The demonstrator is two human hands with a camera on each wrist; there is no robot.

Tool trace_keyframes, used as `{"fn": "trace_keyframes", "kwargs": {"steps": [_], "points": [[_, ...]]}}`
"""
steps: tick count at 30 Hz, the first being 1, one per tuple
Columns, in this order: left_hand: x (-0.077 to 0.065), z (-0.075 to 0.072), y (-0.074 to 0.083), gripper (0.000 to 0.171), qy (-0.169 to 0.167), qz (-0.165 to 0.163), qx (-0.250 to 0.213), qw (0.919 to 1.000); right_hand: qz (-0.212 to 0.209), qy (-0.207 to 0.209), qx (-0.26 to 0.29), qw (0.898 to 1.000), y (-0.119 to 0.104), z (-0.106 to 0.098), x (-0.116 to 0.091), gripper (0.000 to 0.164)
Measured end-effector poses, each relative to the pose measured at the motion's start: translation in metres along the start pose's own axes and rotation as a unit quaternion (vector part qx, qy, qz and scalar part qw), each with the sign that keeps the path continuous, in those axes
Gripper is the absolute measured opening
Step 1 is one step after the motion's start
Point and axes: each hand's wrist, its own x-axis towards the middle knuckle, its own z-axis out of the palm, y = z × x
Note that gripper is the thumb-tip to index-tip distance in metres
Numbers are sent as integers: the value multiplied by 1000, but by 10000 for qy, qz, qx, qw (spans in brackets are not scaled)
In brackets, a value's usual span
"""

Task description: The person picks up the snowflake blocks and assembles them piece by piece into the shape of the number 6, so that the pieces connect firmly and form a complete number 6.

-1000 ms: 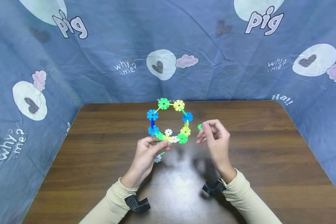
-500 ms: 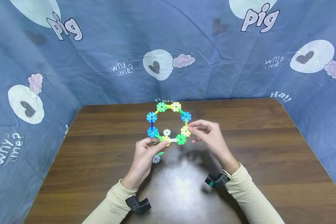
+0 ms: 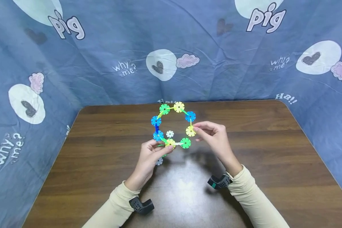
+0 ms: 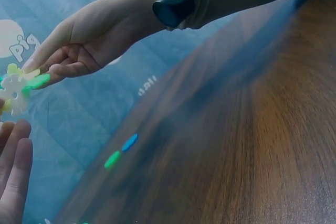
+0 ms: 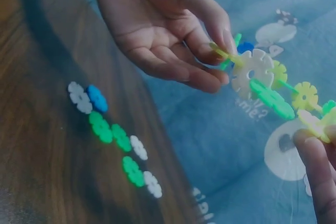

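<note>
Slotted plastic snowflake discs in green, yellow, blue and white are joined into a near-round chain [image 3: 156, 121], held up above the table. My left hand [image 3: 148, 155] pinches it at a yellow disc [image 3: 170, 143] at the bottom. A green end disc [image 3: 185, 143] sits to the right of that. My right hand [image 3: 215, 136] pinches another yellow disc [image 3: 191, 131] at the chain's right side, between thumb and fingers. In the head view a small gap shows between this yellow disc and the green one. A white disc [image 5: 252, 73] of the chain faces the right wrist view.
Loose discs lie on the brown wooden table [image 3: 102, 177]: a white one [image 3: 169, 134] behind the chain, another white one [image 3: 159, 161] by my left hand. Several green, white and blue discs [image 5: 101, 127] show in the right wrist view. A blue printed cloth [image 3: 102, 47] hangs around the table.
My right hand has moved left to the chain and taken hold of its right-hand yellow disc. That yellow disc now stands farther from the green one. My left hand keeps its hold.
</note>
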Motion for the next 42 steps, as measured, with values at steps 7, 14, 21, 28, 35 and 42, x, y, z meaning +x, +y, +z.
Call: {"fn": "trace_keyframes", "kwargs": {"steps": [7,14,21,28,35,42], "points": [[3,2,-2,19,-200,-97,-42,9997,-96,128,87,9998,5,-1,-1,15],[2,2,-2,24,-420,-217,-153,9988,-157,136,86,9997,8,0,-1,15],[2,-1,-4,35,-621,-442,-524,9957,-142,114,176,9997,9,4,-1,14],[1,-2,-4,50,-508,-539,-629,9953,-107,64,211,9997,10,8,-2,14],[-1,-5,0,62,-716,-344,-912,9927,-147,122,238,9995,11,9,-2,14],[0,-1,1,45,-798,-492,-455,9946,-147,87,305,9994,13,9,-2,14]]}}
